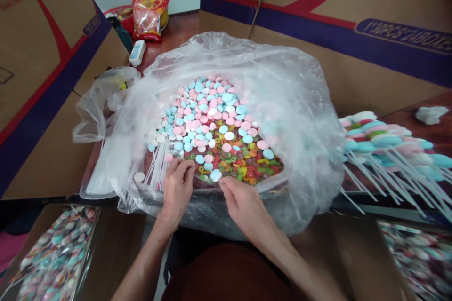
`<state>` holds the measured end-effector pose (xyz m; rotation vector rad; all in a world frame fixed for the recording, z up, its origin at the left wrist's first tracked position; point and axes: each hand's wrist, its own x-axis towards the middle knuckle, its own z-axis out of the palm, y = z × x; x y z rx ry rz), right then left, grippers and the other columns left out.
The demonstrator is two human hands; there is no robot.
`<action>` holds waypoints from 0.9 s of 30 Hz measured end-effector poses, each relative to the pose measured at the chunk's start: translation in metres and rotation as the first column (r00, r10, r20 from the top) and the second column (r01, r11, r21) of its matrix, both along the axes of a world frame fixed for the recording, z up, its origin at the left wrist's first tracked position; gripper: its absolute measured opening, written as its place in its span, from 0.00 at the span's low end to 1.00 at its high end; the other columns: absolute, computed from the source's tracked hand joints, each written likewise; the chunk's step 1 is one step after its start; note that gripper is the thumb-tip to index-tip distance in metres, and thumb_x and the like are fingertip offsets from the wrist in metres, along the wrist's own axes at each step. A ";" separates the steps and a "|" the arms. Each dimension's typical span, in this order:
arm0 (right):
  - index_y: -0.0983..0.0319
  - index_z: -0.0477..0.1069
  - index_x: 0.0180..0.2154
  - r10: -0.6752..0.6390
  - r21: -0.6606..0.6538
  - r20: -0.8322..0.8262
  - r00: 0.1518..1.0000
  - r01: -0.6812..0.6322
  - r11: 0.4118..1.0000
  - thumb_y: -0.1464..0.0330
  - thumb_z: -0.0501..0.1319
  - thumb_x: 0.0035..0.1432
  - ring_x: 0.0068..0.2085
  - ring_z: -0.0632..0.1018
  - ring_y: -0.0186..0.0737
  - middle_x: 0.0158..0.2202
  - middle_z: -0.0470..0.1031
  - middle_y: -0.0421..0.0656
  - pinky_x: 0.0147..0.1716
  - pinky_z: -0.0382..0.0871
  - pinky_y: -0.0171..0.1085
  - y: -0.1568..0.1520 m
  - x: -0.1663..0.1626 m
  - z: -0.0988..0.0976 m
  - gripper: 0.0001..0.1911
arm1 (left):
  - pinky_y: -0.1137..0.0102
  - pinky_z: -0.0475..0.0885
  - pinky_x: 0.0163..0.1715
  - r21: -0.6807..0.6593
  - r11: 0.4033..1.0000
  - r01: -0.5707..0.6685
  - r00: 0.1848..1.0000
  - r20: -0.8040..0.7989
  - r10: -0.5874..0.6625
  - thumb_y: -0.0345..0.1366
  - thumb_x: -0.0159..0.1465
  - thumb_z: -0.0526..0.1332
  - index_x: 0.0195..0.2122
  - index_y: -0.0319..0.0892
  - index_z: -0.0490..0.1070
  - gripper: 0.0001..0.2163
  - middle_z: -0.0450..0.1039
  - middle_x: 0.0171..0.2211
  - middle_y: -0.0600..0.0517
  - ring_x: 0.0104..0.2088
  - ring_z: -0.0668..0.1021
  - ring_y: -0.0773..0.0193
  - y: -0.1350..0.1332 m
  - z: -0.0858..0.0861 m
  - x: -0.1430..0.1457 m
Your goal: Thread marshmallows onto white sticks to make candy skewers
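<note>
A dark-clothed lap (219, 275) lies nearest; beyond it, the right hand's (243, 202) fingers pinch at the edge of a blue-and-white marshmallow (214, 175) above the gummy rings (252, 162). It should be light, squashy, best gripped gently by its rim. The left hand's (177, 190) fingers curl; whether they grip anything, I cannot tell.

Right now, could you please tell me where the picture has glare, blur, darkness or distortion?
In the head view, pale glare hazes the plastic bag; in the same head view, the packed candies at lower right look blurred, the bottom middle is dark, and the right cardboard box leans, perhaps from wide-angle distortion; the right hand looks clearer.
</note>
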<state>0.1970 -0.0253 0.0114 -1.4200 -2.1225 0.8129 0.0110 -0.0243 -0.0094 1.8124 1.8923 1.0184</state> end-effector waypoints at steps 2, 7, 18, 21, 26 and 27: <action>0.60 0.62 0.27 0.002 0.010 -0.007 1.000 -0.002 1.000 0.71 0.47 0.67 0.25 0.71 0.36 0.25 0.70 0.41 0.28 0.58 0.34 0.001 0.002 -0.001 0.15 | 0.67 0.72 0.43 0.025 0.999 0.034 0.998 -0.046 -0.032 0.32 0.69 0.56 0.44 0.43 0.76 0.09 0.72 0.40 0.47 0.41 0.75 0.61 0.000 -0.002 -0.001; 0.60 0.65 0.27 -0.004 0.003 0.000 1.000 0.004 1.000 0.71 0.48 0.67 0.26 0.72 0.37 0.26 0.73 0.42 0.28 0.59 0.34 0.000 0.004 -0.002 0.16 | 0.66 0.71 0.43 0.014 0.998 0.053 0.992 -0.118 -0.051 0.30 0.68 0.56 0.44 0.44 0.76 0.09 0.72 0.40 0.48 0.41 0.75 0.60 0.003 -0.001 -0.002; 0.60 0.77 0.37 -0.061 -0.084 -0.035 0.998 0.057 0.995 0.66 0.49 0.67 0.31 0.79 0.42 0.29 0.80 0.44 0.32 0.66 0.34 -0.002 0.011 0.000 0.17 | 0.62 0.72 0.47 0.055 0.982 0.179 0.969 -0.184 -0.166 0.30 0.69 0.55 0.43 0.45 0.75 0.09 0.74 0.40 0.47 0.44 0.75 0.57 0.006 0.001 0.010; 0.60 0.77 0.35 -0.041 -0.102 -0.017 0.999 0.039 0.994 0.66 0.49 0.67 0.30 0.79 0.42 0.29 0.79 0.44 0.32 0.66 0.35 -0.003 0.011 -0.001 0.18 | 0.62 0.72 0.46 0.029 0.980 0.196 0.966 -0.179 -0.188 0.28 0.68 0.55 0.43 0.45 0.77 0.11 0.76 0.41 0.46 0.44 0.75 0.57 0.006 0.001 0.008; 0.62 0.76 0.37 -0.041 -0.061 -0.057 0.998 0.037 0.997 0.68 0.48 0.67 0.28 0.77 0.40 0.28 0.78 0.44 0.30 0.65 0.34 -0.004 0.009 0.004 0.17 | 0.67 0.73 0.39 -0.089 0.993 0.075 0.940 0.339 -0.041 0.35 0.64 0.63 0.39 0.44 0.80 0.06 0.79 0.36 0.48 0.37 0.78 0.61 0.010 0.006 0.003; 0.62 0.76 0.38 -0.036 -0.052 -0.080 0.996 0.032 0.998 0.69 0.48 0.67 0.27 0.76 0.39 0.28 0.78 0.44 0.29 0.65 0.34 -0.003 0.009 0.006 0.17 | 0.68 0.73 0.36 -0.161 0.986 0.034 0.870 0.491 0.050 0.37 0.62 0.65 0.39 0.43 0.80 0.07 0.79 0.34 0.49 0.35 0.78 0.62 0.011 0.008 0.003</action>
